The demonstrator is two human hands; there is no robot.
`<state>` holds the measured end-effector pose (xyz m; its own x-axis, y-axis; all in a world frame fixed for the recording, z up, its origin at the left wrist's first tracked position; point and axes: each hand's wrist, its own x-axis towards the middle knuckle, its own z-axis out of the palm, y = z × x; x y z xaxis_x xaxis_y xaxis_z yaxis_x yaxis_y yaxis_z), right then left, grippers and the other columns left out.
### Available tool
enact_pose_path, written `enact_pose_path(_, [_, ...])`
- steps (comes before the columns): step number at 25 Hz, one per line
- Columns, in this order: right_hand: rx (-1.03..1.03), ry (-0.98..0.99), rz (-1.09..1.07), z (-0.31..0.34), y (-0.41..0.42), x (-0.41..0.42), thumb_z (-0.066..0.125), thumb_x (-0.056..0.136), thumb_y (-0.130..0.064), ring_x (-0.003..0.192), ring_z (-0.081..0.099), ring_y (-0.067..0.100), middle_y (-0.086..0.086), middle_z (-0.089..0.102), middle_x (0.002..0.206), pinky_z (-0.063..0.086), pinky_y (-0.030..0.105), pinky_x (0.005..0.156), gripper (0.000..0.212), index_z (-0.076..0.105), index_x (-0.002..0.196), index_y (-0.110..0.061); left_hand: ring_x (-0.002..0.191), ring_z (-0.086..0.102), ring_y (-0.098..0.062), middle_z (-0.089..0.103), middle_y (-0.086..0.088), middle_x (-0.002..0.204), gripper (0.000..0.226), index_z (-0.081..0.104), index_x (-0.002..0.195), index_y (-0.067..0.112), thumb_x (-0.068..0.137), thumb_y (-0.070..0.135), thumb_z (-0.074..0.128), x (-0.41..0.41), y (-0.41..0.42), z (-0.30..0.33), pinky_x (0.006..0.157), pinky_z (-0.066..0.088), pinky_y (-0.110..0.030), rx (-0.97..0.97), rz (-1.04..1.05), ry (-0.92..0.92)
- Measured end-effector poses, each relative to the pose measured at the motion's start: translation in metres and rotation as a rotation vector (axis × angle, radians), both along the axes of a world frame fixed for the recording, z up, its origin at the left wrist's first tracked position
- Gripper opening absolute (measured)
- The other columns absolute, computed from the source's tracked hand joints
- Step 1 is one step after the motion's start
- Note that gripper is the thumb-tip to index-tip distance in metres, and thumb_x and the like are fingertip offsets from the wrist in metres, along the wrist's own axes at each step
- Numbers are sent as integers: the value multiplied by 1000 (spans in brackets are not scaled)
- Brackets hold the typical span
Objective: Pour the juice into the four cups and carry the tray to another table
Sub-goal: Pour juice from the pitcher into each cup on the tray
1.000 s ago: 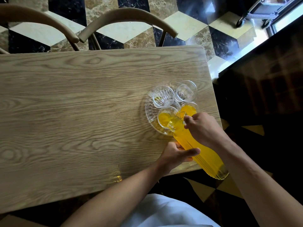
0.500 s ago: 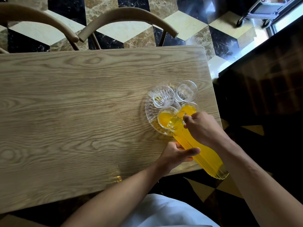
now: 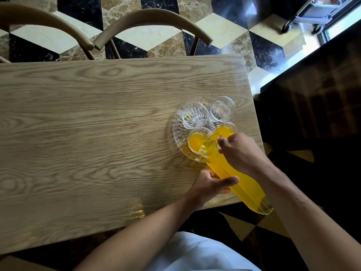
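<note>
A round clear glass tray sits near the right end of the wooden table and carries several glass cups. The near-left cup and near-right cup hold orange juice. The far-left cup has only a trace of juice; the far-right cup looks empty. A ribbed glass jug of orange juice is tilted, its spout over the near-left cup. My right hand grips the jug near its neck. My left hand holds the jug's body from below.
Two wooden chairs stand at the table's far side on a patterned marble floor. A dark wooden surface lies to the right. A wheeled cart is at the top right. The tray is close to the table's right edge.
The juice level in the near-left cup has risen slightly. The hands and the jug have stayed almost still.
</note>
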<state>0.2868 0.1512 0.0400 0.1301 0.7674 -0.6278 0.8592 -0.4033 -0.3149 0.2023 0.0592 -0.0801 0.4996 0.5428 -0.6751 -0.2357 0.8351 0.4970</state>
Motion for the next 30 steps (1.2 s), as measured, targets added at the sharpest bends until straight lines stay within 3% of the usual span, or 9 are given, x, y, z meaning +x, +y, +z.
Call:
enact_pose_path(5, [-12, -14, -48, 2, -2, 0, 39, 105, -29, 97, 67, 44, 26, 71, 103, 56, 41, 83, 45, 71, 105, 4, 89, 72, -14, 75, 0, 84, 11, 74, 92, 13, 89, 10, 85, 0, -1, 0, 100, 62, -49, -8, 9, -2])
enact_pose_path(8, [-6, 32, -87, 3, -3, -2, 35, 107, -23, 96, 66, 44, 27, 70, 106, 57, 46, 85, 43, 70, 111, 1, 86, 72, -13, 74, 5, 76, 11, 73, 89, 13, 89, 10, 84, 1, -2, 1, 101, 61, -51, -6, 2, -3])
enact_pose_path(11, [-9, -2, -74, 0, -3, 1, 38, 106, -28, 96, 67, 44, 26, 71, 103, 57, 42, 84, 45, 71, 106, 3, 95, 72, -18, 75, -4, 89, 10, 75, 93, 12, 89, 10, 84, 1, -2, 0, 100, 62, -49, -6, 8, 1])
enact_pose_path(16, [-19, -38, -26, -9, -4, 4, 40, 99, -46, 84, 69, 34, 17, 76, 92, 57, 45, 79, 54, 72, 87, -3, 87, 75, -13, 78, 0, 86, 10, 75, 93, 13, 90, 8, 83, 3, -5, 0, 88, 66, -37, -5, 8, -4])
enact_pose_path(20, [-27, -46, -39, -7, -4, 4, 41, 100, -47, 84, 69, 33, 16, 76, 90, 58, 44, 79, 56, 73, 87, -3, 95, 75, -18, 77, -7, 97, 11, 76, 97, 12, 89, 9, 83, 2, -6, -2, 89, 66, -38, 4, 4, -8])
enact_pose_path(23, [-50, -64, 15, -5, -4, 3, 31, 90, -54, 83, 68, 31, 12, 76, 93, 53, 38, 70, 61, 70, 88, -8, 96, 75, -18, 78, -4, 92, 13, 76, 98, 11, 89, 10, 84, 2, -6, -4, 92, 65, -41, 2, -6, -7])
enact_pose_path(26, [-33, -42, -34, -5, -4, 5, 39, 98, -51, 86, 69, 32, 14, 76, 93, 57, 43, 79, 57, 72, 88, -5, 97, 74, -18, 77, -6, 95, 16, 75, 100, 9, 88, 11, 85, 2, -5, -5, 94, 65, -42, 5, -13, 9])
enact_pose_path(30, [-16, -41, -32, -6, -4, 7, 42, 101, -48, 88, 70, 33, 16, 77, 94, 58, 46, 83, 56, 72, 89, -2, 104, 74, -24, 75, -15, 105, 37, 72, 114, -5, 87, 14, 87, 0, -5, -9, 100, 62, -47, 1, -21, 16])
